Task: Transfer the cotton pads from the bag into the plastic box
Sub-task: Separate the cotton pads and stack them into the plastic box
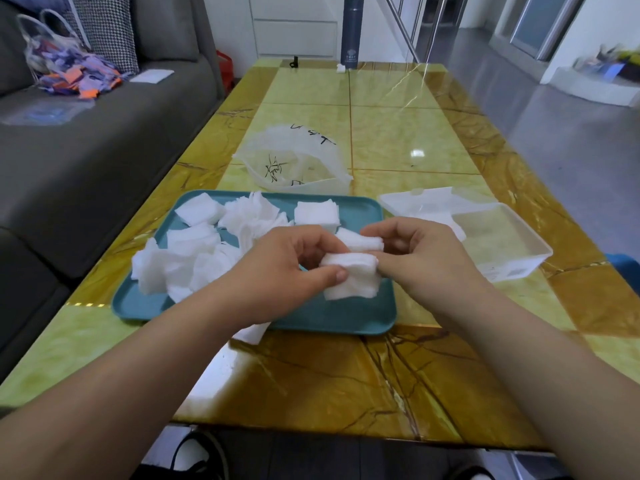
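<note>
Both hands hold white square cotton pads above a teal tray point(346, 317). My left hand point(287, 261) pinches a stack of cotton pads point(353, 277) by its left edge. My right hand point(422, 251) grips the same bundle from the right, with a second small stack point(360, 242) under its fingers. Several loose piles of cotton pads point(207, 251) lie over the tray's left and back parts. A clear plastic box point(502, 244) stands open to the right of the tray, its lid point(426, 202) lying behind it. The crumpled clear bag point(294, 157) with black markings sits behind the tray.
The tray rests on a glossy yellow-brown table point(398, 375). A dark flask point(351, 32) stands at the table's far end. A grey sofa point(86, 150) runs along the left, with a clear bag of purple and orange pieces point(69, 71) on it. One pad point(251, 332) pokes out under my left forearm.
</note>
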Motion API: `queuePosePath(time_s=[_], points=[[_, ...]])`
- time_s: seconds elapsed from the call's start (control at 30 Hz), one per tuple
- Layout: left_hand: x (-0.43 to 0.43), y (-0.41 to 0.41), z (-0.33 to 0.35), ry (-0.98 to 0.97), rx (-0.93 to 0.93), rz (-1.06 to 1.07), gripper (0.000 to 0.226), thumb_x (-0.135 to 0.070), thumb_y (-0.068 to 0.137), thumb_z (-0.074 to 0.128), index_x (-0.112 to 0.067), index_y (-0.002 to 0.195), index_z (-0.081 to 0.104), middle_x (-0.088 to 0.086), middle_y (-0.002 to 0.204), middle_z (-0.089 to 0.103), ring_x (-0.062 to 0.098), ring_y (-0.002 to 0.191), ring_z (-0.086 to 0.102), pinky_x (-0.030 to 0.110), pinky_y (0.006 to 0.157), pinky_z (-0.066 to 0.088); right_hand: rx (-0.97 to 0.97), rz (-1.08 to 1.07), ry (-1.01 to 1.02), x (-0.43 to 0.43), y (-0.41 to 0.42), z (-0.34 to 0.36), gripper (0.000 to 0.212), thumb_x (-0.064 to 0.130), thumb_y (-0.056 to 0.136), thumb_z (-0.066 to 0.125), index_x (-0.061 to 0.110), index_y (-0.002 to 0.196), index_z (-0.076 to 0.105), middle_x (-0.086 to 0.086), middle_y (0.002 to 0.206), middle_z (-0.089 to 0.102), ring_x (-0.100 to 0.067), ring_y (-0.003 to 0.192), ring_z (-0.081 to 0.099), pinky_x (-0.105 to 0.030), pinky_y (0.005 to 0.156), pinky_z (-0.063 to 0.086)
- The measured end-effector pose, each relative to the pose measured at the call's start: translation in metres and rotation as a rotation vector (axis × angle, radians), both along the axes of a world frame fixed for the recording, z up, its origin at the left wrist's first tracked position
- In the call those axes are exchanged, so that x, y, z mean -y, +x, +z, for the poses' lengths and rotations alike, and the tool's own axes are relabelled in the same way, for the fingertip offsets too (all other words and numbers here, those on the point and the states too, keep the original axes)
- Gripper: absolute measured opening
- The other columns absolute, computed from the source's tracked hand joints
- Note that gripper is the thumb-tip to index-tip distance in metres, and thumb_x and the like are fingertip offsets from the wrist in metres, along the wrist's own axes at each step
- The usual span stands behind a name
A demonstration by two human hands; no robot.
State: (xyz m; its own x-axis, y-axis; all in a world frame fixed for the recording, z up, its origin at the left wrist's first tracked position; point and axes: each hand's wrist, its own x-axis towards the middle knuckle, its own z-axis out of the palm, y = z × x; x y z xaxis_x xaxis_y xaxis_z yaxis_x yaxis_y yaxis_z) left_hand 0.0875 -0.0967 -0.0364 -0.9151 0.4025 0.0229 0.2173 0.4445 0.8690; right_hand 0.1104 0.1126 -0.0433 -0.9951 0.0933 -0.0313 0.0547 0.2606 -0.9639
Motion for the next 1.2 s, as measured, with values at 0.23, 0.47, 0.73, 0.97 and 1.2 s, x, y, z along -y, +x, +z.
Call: queuePosePath(time_s=[0.23, 0.47, 0.73, 0.97, 1.2], points=[[0.000, -0.003, -0.004, 0.085, -0.052, 0.064, 0.012, -0.012, 0.087, 0.081, -0.020, 0.093, 0.077, -0.003, 0.079, 0.076, 0.002, 0.064, 0.060, 0.019, 0.063, 0.049, -0.005, 0.123, 0.008, 0.002, 0.002, 0.005, 0.038, -0.012, 0.088, 0.067, 0.017, 0.110, 0.077, 0.000, 0.100, 0.082, -0.014, 0.098, 0.078, -0.036, 0.092, 0.062], [0.005, -0.011, -0.011, -0.055, -0.108, 0.172, 0.033, -0.032, 0.078, 0.088, -0.029, 0.103, 0.067, -0.005, 0.084, 0.070, 0.005, 0.065, 0.060, 0.022, 0.063, 0.051, 0.036, 0.142, 0.091, 0.011, 0.007, 0.001, 0.048, 0.012, 0.074, 0.092, 0.027, 0.113, 0.069, 0.001, 0.107, 0.077, -0.016, 0.099, 0.075, -0.036, 0.090, 0.063], [0.006, -0.010, -0.016, -0.323, -0.009, 0.007, 0.024, -0.037, 0.081, 0.084, -0.032, 0.102, 0.073, -0.005, 0.068, 0.066, 0.006, 0.057, 0.056, 0.027, 0.057, 0.043, 0.079, 0.168, 0.231, 0.021, 0.001, -0.019, 0.042, -0.009, 0.086, 0.070, 0.023, 0.112, 0.069, 0.008, 0.104, 0.075, -0.003, 0.093, 0.071, -0.018, 0.082, 0.055], [-0.002, -0.007, -0.022, -0.328, 0.059, 0.018, 0.033, -0.040, 0.084, 0.080, -0.031, 0.110, 0.063, -0.006, 0.075, 0.066, 0.005, 0.060, 0.059, 0.020, 0.052, 0.040, 0.030, -0.014, 0.396, 0.031, 0.003, -0.019, 0.037, 0.008, 0.085, 0.072, 0.019, 0.120, 0.074, 0.003, 0.113, 0.077, -0.014, 0.105, 0.072, -0.036, 0.099, 0.058], [-0.005, -0.012, -0.010, -0.121, 0.030, 0.038, 0.020, -0.025, 0.089, 0.078, -0.026, 0.106, 0.069, -0.007, 0.071, 0.068, 0.003, 0.057, 0.056, 0.017, 0.053, 0.041, -0.042, 0.005, 0.317, 0.026, 0.009, -0.002, 0.039, 0.004, 0.093, 0.069, 0.017, 0.130, 0.070, 0.007, 0.112, 0.074, -0.009, 0.108, 0.069, -0.029, 0.102, 0.056]])
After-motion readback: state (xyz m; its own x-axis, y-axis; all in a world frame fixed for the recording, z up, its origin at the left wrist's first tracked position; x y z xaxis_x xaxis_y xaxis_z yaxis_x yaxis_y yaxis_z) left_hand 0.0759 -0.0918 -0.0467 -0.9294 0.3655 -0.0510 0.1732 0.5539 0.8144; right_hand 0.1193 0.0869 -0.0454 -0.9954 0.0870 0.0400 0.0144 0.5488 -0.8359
